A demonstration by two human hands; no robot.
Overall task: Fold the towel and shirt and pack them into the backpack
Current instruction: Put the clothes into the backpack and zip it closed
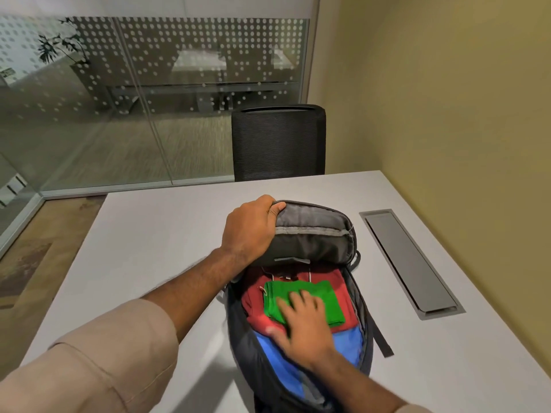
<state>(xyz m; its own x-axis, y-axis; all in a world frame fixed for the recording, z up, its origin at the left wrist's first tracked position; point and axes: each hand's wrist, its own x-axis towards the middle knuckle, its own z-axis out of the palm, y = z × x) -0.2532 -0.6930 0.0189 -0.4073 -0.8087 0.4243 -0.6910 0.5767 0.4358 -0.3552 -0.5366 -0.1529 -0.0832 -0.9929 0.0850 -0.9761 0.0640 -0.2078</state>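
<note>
On the pale table (155, 234), entered from largest item to smallest: a dark backpack (365, 347) is laid flat with its main compartment unzipped and its grey-lined flap (316, 234) raised at the far end; a blue lining or panel (346, 344) is seen at the near part of the opening, though its nature cannot be settled; a red folded garment (322, 277), taken to be the shirt, is lodged inside the compartment; a green folded towel (325, 296) is laid on top of it; the left hand (249, 231) is clamped on the flap's left edge, by which the flap is held up; the right hand (301, 320) is spread flat, fingers apart, and pressed on the towel, nothing being gripped. Packing is judged to be in its closing stage, both pieces being folded and inside; the next move is judged to call for the right hand to be drawn out, the flap lowered and the zip run round. Hidden or doubtful: the near end of the backpack is cut off by the frame edge; the zip pulls cannot be made out; part of the towel is covered by the right hand, whose thumb side is blurred; a loose strap (383, 341) is noted on the right.
</note>
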